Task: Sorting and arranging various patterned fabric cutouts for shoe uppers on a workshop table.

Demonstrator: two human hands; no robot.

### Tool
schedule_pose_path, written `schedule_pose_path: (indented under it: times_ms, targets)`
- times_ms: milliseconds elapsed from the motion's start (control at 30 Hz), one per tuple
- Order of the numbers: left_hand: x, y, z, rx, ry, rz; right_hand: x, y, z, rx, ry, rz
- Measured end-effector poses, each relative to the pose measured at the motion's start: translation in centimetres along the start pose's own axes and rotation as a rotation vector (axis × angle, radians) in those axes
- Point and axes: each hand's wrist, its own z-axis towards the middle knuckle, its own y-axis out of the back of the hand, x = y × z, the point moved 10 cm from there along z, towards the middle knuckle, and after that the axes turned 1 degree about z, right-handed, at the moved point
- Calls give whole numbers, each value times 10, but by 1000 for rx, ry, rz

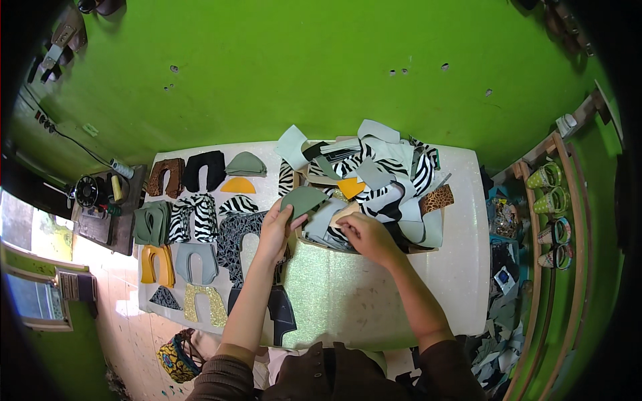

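My left hand (273, 234) is closed on a sage-green half-moon piece (303, 200) of sheet material, thumb on top. To its right, my right hand (368, 237) has its fingers pinched at the edge of a small tan piece (344, 215). Both hands are over the front of a heaped box of scraps (384, 177) in grey, zebra stripe, yellow and leopard print. Left of my hands lie sorted stacks: green half-moons (246, 164), a yellow half-moon (239, 185) and zebra half-moons (239, 204). What lies under my right palm is hidden.
U-shaped pieces in brown (165, 178), black (204, 171), yellow (157, 265) and gold glitter (204, 305) cover the left side of the white table (455, 287). A wooden rack (535, 200) with patterned shoes stands right. A green wall (321, 73) rises behind.
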Motion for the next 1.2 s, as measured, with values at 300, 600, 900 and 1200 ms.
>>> schedule_pose_path:
  times_ms: [300, 600, 900, 1200]
  targets:
    - [-11, -1, 1, -22, -35, -49, 12, -2, -3, -140, 119, -102]
    - [-5, 9, 7, -123, 7, -200, -12, 9, 80, -504, 15, -555]
    - [-13, 10, 11, -121, -59, -187, -32, 19, 83, -617, -36, -429]
    - [2, -24, 12, -71, -152, 58, -2, 26, 21, -678, -154, 53]
